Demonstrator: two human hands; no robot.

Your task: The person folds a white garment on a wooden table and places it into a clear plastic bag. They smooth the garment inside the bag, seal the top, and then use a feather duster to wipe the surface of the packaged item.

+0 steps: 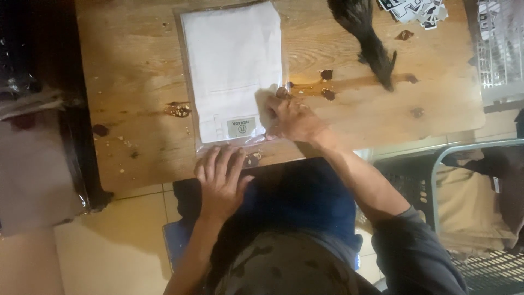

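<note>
A folded white garment point(232, 60) in a clear plastic bag lies flat on the wooden table point(131, 82), with a small label at its near end. My right hand point(292, 117) presses on the bag's near right corner, fingers curled at the plastic edge. My left hand point(221, 180) rests flat, fingers spread, on the table's front edge just below the bag's near edge. Neither hand lifts the bag.
A dark furry thing point(371, 38) lies on the table at the far right, beside a pile of small printed tags point(417, 11). A wire basket point(499, 49) stands at the right edge. A crate with tan cloth point(475, 202) sits on the floor at right.
</note>
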